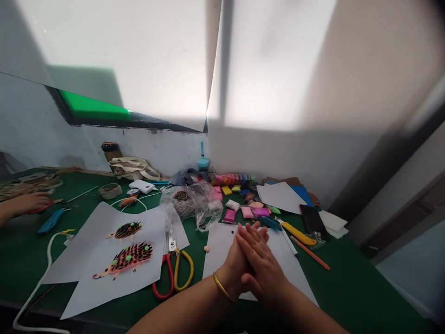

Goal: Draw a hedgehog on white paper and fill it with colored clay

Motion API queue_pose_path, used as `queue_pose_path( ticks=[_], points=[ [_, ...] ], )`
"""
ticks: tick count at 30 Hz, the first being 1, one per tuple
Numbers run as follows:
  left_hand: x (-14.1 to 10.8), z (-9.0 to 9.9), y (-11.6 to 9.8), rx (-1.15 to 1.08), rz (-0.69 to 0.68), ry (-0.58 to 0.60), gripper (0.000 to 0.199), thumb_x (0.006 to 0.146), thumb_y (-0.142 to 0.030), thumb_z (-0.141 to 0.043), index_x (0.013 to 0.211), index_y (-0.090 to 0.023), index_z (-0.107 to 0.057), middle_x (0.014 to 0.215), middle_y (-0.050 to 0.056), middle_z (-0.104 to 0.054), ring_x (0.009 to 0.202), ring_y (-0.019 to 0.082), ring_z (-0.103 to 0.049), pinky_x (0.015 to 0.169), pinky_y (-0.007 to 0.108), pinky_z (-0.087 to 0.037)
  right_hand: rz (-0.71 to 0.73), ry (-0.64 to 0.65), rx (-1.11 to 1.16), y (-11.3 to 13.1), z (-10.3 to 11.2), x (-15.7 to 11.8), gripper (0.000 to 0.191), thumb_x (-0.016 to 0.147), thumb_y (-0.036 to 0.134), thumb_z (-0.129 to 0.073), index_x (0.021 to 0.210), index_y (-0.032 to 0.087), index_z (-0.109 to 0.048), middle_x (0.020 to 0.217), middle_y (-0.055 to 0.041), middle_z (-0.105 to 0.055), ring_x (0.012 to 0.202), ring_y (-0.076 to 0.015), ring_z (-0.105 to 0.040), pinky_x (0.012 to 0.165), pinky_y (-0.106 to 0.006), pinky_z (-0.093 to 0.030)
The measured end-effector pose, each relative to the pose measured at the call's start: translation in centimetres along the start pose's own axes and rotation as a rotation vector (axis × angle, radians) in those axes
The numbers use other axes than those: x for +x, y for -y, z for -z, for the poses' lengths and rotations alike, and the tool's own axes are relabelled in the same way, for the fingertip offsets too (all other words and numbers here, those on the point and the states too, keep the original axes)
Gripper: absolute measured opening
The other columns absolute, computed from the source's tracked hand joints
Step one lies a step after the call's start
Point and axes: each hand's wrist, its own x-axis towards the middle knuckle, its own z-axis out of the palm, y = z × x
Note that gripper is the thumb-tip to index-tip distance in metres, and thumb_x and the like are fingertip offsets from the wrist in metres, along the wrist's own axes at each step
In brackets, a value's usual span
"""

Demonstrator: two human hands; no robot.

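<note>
Fingers point(255, 232) pressed together; scissors point(175, 271), clay packs point(243, 211) near.

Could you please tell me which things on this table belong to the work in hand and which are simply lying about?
In use:
left hand and right hand, pressed palm to palm
white sheet beneath them
small pink clay ball beside it

Lying about:
scissors
two clay hedgehogs
clay packets
yellow knife
plastic bag
</note>
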Motion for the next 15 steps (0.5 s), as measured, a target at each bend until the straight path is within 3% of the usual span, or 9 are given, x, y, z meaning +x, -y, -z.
queue_pose_path(
  ticks=[2, 4, 7, 12, 15],
  points=[
    [0.7, 0.1, -0.6, -0.006, 0.028, -0.006, 0.062, 0.090, -0.063, -0.036, 0.142, -0.029, -0.043, 0.142, 0.006, -0.048, 0.143, 0.031, -0.023, 0.115, 0.048, -0.020, -0.045, 0.006, 0.067, 0.5, -0.1, -0.1, 0.078, 0.090, 0.071, -0.022, 0.151, 0.022, -0.025, 0.156, -0.0077, -0.028, 0.145, -0.0336, -0.019, 0.116, -0.055, -0.025],
    [0.9, 0.0, -0.4, -0.021, 0.011, -0.034, 0.063, 0.091, -0.064, -0.034, 0.142, -0.027, -0.042, 0.145, 0.005, -0.045, 0.143, 0.028, -0.025, 0.117, 0.042, -0.019, -0.108, -0.041, 0.119, 0.6, 0.0, 0.3, 0.075, 0.091, 0.069, -0.019, 0.150, 0.024, -0.028, 0.156, -0.0065, -0.030, 0.145, -0.0327, -0.021, 0.115, -0.055, -0.026],
    [0.2, -0.4, 1.0, 0.002, -0.002, -0.041, 0.065, 0.089, -0.061, -0.042, 0.144, -0.027, -0.039, 0.147, 0.004, -0.043, 0.143, 0.029, -0.025, 0.117, 0.042, -0.020, -0.198, -0.138, 0.119, 0.3, 0.5, 1.1, 0.072, 0.092, 0.068, -0.017, 0.150, 0.027, -0.028, 0.157, -0.0041, -0.028, 0.145, -0.0316, -0.018, 0.117, -0.057, -0.020],
    [-0.5, -1.4, 2.5, 0.022, -0.077, -0.060, 0.067, 0.086, -0.063, -0.043, 0.146, -0.034, -0.035, 0.151, -0.001, -0.036, 0.146, 0.029, -0.009, 0.117, 0.045, -0.019, -0.048, -0.008, 0.116, 0.7, 0.2, 0.5, 0.075, 0.089, 0.072, -0.022, 0.150, 0.028, -0.026, 0.157, -0.0037, -0.026, 0.145, -0.0339, -0.016, 0.116, -0.058, -0.021],
    [-0.8, -1.7, 2.7, 0.027, -0.102, -0.070, 0.070, 0.085, -0.064, -0.042, 0.147, -0.032, -0.033, 0.152, 0.000, -0.035, 0.146, 0.031, -0.007, 0.117, 0.046, -0.018, -0.091, -0.020, 0.113, 1.1, 0.0, 0.2, 0.076, 0.089, 0.072, -0.018, 0.149, 0.028, -0.029, 0.156, -0.0042, -0.028, 0.145, -0.0335, -0.017, 0.116, -0.058, -0.022]
  ],
)
